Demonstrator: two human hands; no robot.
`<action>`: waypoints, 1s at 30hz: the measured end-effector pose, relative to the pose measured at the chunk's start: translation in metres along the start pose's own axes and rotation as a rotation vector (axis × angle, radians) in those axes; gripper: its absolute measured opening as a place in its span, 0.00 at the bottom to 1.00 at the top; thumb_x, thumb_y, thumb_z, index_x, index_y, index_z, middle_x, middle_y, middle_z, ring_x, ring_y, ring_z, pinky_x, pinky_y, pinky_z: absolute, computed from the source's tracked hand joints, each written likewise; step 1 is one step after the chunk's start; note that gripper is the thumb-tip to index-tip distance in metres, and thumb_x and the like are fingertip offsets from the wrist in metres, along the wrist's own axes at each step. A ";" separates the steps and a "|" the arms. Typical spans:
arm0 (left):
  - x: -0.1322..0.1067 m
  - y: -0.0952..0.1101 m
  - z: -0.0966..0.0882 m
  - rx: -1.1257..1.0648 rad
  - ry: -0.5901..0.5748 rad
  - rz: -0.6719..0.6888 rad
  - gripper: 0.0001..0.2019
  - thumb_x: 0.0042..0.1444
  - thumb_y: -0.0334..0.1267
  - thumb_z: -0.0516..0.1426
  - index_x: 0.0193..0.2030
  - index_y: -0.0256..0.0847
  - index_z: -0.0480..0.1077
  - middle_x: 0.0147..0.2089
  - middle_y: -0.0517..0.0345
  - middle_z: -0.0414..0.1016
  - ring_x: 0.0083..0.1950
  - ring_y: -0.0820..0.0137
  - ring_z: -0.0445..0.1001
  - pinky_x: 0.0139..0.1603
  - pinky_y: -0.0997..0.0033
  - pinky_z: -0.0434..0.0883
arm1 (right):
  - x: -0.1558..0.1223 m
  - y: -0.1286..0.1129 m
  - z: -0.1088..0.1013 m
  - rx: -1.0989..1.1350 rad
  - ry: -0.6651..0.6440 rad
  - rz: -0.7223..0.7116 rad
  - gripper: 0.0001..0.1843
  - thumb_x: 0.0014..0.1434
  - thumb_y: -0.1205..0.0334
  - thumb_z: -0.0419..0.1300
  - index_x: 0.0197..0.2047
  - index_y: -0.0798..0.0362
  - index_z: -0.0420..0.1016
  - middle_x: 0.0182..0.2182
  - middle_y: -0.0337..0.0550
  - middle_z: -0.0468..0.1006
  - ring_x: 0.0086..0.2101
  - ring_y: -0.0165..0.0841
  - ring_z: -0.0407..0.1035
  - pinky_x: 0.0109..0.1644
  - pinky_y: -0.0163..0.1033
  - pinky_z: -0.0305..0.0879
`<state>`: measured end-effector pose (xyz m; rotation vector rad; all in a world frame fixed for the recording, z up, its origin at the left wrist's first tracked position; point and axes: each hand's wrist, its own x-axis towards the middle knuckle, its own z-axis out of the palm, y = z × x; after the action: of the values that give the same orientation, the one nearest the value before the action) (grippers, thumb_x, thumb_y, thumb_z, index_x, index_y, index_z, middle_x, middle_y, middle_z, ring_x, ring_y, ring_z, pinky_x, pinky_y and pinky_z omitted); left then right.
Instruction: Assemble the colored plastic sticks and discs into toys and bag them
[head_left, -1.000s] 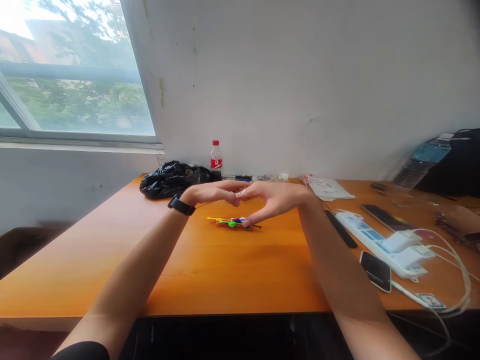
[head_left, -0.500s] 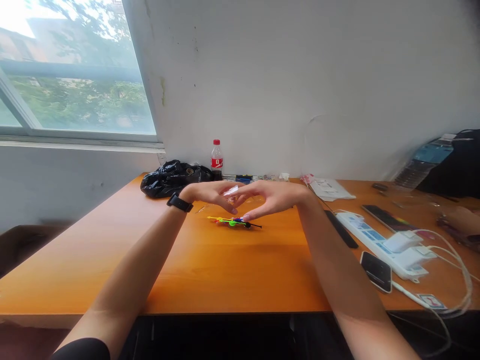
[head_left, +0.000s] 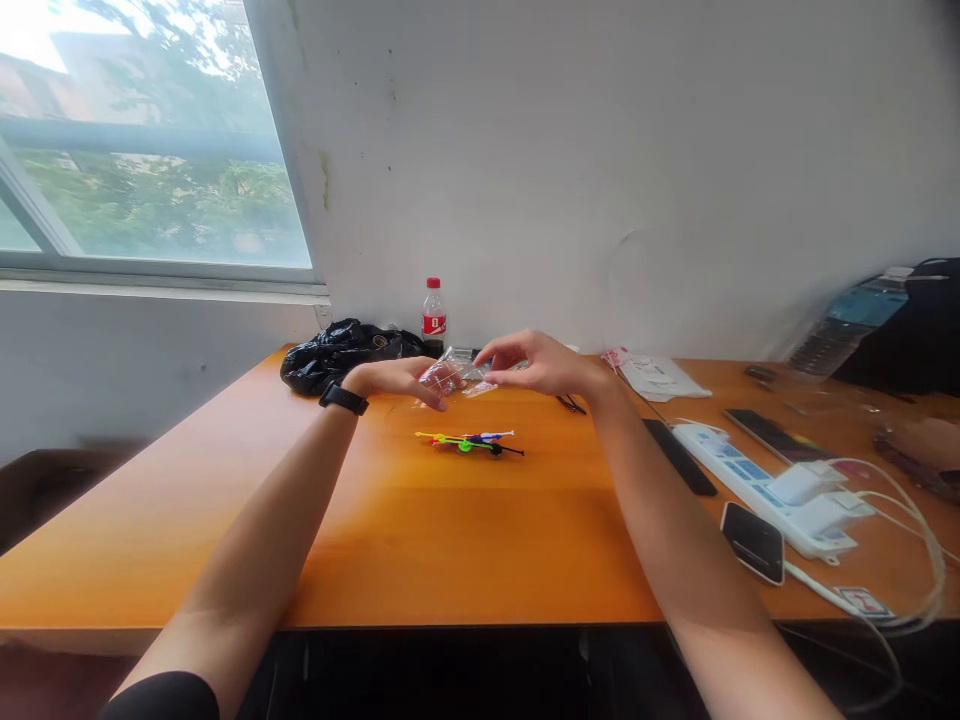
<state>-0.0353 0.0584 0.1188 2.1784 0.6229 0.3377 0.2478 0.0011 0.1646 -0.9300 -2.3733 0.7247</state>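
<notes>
A crumpled clear plastic bag [head_left: 450,372] is stretched between my two hands above the middle of the table. My left hand [head_left: 405,380], with a black band on its wrist, holds the bag's left side between thumb and fingers. At the bag's right side, my right hand [head_left: 538,364] has its thumb and forefinger closed in on the plastic. Just below and nearer me lies a small pile of thin coloured plastic pieces [head_left: 465,443], in yellow, green, blue, white, red and black. Neither hand touches that pile.
Behind my left hand are a black plastic bag [head_left: 337,355] and a cola bottle [head_left: 433,318]. On the right lie a white packet [head_left: 660,377], a power strip [head_left: 739,480] with chargers and cables, and phones [head_left: 752,542]. Another person's hand [head_left: 926,440] shows at the far right.
My hands have drawn apart and the right one has lifted away from the coloured pieces. More of the clear bag shows between them. The pieces stay on the table.
</notes>
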 end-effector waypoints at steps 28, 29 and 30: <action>-0.037 -0.063 -0.013 -0.184 0.207 -0.335 0.30 0.47 0.51 0.71 0.56 0.43 0.73 0.51 0.52 0.78 0.55 0.57 0.76 0.57 0.59 0.72 | 0.038 0.059 0.110 -0.230 -0.254 0.135 0.05 0.61 0.63 0.65 0.35 0.56 0.78 0.31 0.41 0.80 0.28 0.28 0.69 0.29 0.32 0.56; -0.037 -0.066 -0.015 -0.191 0.198 -0.313 0.30 0.47 0.50 0.71 0.56 0.42 0.73 0.51 0.52 0.78 0.54 0.57 0.76 0.57 0.60 0.72 | 0.038 0.059 0.110 -0.220 -0.227 0.115 0.05 0.62 0.64 0.64 0.34 0.55 0.77 0.31 0.41 0.79 0.29 0.28 0.68 0.30 0.32 0.55; -0.037 -0.068 -0.016 -0.196 0.195 -0.289 0.30 0.47 0.50 0.71 0.56 0.42 0.73 0.50 0.53 0.79 0.54 0.58 0.76 0.57 0.60 0.72 | 0.039 0.059 0.109 -0.210 -0.204 0.093 0.05 0.62 0.64 0.64 0.34 0.55 0.76 0.31 0.40 0.79 0.30 0.29 0.68 0.31 0.32 0.55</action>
<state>-0.0947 0.0853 0.0750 1.8516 0.9594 0.4399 0.1845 0.0340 0.0562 -1.1057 -2.6396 0.6405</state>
